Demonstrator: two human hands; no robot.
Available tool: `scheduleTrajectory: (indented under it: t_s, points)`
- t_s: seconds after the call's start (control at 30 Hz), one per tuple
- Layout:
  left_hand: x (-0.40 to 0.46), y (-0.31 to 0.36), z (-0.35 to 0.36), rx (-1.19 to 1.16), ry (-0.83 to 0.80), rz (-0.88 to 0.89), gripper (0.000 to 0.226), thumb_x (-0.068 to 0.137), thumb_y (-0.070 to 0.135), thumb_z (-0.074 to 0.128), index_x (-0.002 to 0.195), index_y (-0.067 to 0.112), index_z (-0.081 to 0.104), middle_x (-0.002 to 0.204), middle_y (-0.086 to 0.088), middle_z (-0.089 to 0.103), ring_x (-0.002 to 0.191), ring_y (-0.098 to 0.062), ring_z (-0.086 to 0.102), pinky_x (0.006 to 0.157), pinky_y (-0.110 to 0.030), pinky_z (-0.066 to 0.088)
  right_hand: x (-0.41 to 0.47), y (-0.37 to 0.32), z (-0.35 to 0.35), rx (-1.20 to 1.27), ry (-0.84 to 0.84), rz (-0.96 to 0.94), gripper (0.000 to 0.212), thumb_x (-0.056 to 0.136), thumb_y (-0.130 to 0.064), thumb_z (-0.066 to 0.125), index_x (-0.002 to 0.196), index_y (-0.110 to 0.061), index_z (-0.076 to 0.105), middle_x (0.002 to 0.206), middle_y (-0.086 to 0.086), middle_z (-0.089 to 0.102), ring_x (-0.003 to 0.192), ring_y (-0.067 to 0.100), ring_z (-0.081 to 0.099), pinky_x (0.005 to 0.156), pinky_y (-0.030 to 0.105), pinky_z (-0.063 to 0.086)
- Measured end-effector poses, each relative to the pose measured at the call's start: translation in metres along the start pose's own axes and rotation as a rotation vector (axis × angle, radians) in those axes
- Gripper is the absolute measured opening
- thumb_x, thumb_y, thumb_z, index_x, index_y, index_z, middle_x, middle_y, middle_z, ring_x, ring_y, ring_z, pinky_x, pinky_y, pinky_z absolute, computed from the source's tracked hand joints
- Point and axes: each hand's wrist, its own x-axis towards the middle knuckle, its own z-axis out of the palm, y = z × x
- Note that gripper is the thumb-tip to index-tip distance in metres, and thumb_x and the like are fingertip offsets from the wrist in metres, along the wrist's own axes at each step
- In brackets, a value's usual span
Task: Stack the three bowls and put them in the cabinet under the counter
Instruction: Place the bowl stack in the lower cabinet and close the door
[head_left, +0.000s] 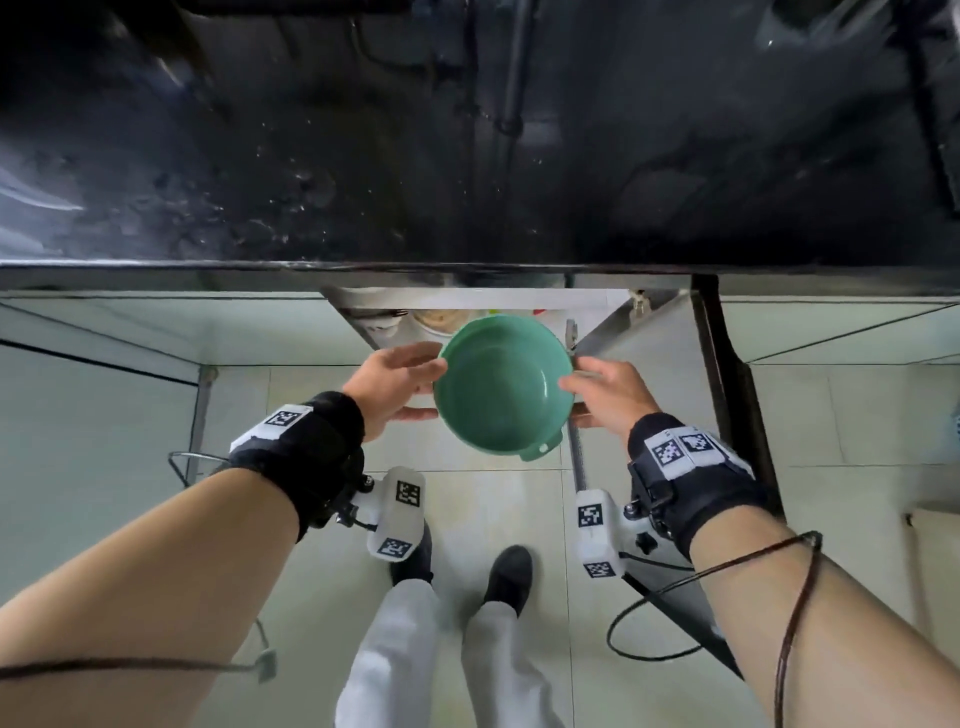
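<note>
A green bowl (501, 387) with a small tab handle hangs level in front of the open cabinet (467, 306) under the black counter (415, 156). My left hand (395, 387) grips its left rim and my right hand (608, 395) grips its right rim. Only the top bowl's inside shows; whether other bowls sit beneath it I cannot tell. The cabinet's inside is mostly hidden by the counter edge, with some dishes faintly visible on its shelf.
The cabinet door (649, 364) stands swung open to the right, close beside my right hand. Pale floor tiles (493, 509) lie below, with my two dark shoes (511, 574) on them. Cables hang from both wrists.
</note>
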Motion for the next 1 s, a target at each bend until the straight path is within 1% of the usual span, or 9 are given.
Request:
scheduleTrajectory:
  t_s: [0.13,0.23,0.33,0.43,0.63,0.73,0.8,0.9,1.0]
  points:
    - [0.047,-0.006,-0.006,-0.048,0.022,0.065,0.041,0.103,0.024,0.066,0.143,0.016,0.06,0.127,-0.006,0.075,0.11,-0.022,0.073,0.091,-0.045,0.061,0.04,0.009,0.013,0.131,0.081,-0.081,0.044,0.091,-0.019,0.065,0.134,-0.017,0.063,0.107,0.003,0.074,0.083,0.017,0.073,0.079,0.04,0.064]
    - [0.078,-0.002,-0.007,-0.091,0.04,0.129,0.04,0.103,0.023,0.066,0.142,0.015,0.061,0.125,-0.005,0.076,0.109,-0.022,0.074,0.093,-0.045,0.06,0.069,0.01,0.018,0.216,0.13,-0.144,0.044,0.093,-0.017,0.062,0.137,-0.019,0.062,0.11,0.003,0.073,0.069,0.003,0.071,0.07,0.027,0.061]
    - [0.104,0.003,-0.007,-0.132,0.039,0.168,0.041,0.103,0.02,0.064,0.144,0.014,0.058,0.126,-0.007,0.075,0.11,-0.024,0.073,0.096,-0.046,0.058,0.093,0.005,0.022,0.302,0.159,-0.207,0.037,0.093,-0.012,0.06,0.129,-0.019,0.068,0.097,-0.005,0.075,0.068,0.002,0.07,0.065,0.024,0.057]
    - [0.123,0.007,-0.006,-0.15,0.034,0.188,0.04,0.105,0.016,0.061,0.145,0.011,0.056,0.121,-0.007,0.074,0.099,-0.021,0.072,0.098,-0.044,0.056,0.113,-0.002,0.026,0.389,0.182,-0.235,0.027,0.093,-0.009,0.06,0.104,-0.03,0.073,0.084,-0.013,0.077,0.066,0.002,0.071,0.061,0.02,0.055]
    - [0.153,0.022,0.007,-0.255,0.052,0.292,0.016,0.105,0.012,0.06,0.119,0.009,0.068,0.122,-0.007,0.075,0.106,-0.02,0.068,0.105,-0.042,0.051,0.15,-0.01,0.025,0.507,0.245,-0.27,0.02,0.092,-0.007,0.061,0.088,-0.025,0.07,0.095,0.003,0.073,0.086,0.016,0.069,0.088,0.035,0.058]
    - [0.165,0.032,0.012,-0.237,0.094,0.329,0.03,0.102,0.007,0.062,0.133,0.005,0.063,0.135,-0.011,0.07,0.106,-0.018,0.067,0.107,-0.041,0.051,0.164,-0.018,0.02,0.6,0.271,-0.241,0.007,0.091,-0.005,0.063,0.094,-0.01,0.067,0.093,0.006,0.069,0.08,0.016,0.068,0.089,0.036,0.059]
    - [0.17,0.037,0.017,-0.23,0.118,0.349,0.027,0.101,0.006,0.064,0.127,0.009,0.063,0.124,-0.006,0.073,0.102,-0.016,0.068,0.109,-0.043,0.051,0.171,-0.021,0.017,0.663,0.248,-0.223,0.008,0.092,-0.005,0.063,0.1,-0.005,0.064,0.096,0.008,0.07,0.085,0.017,0.07,0.089,0.033,0.059]
    - [0.178,0.044,0.026,-0.204,0.107,0.388,0.019,0.103,0.002,0.057,0.113,0.017,0.064,0.115,0.0,0.073,0.111,-0.017,0.067,0.112,-0.043,0.049,0.179,-0.029,0.014,0.677,0.258,-0.234,0.014,0.095,-0.006,0.059,0.083,-0.012,0.063,0.094,0.006,0.07,0.092,0.02,0.069,0.085,0.027,0.06]
    - [0.184,0.051,0.035,-0.227,0.169,0.421,0.036,0.106,-0.003,0.047,0.138,0.008,0.055,0.144,-0.01,0.062,0.133,-0.025,0.059,0.111,-0.04,0.05,0.186,-0.038,0.014,0.676,0.274,-0.252,0.012,0.1,-0.02,0.057,0.089,-0.015,0.06,0.105,0.01,0.069,0.099,0.02,0.067,0.088,0.026,0.058]
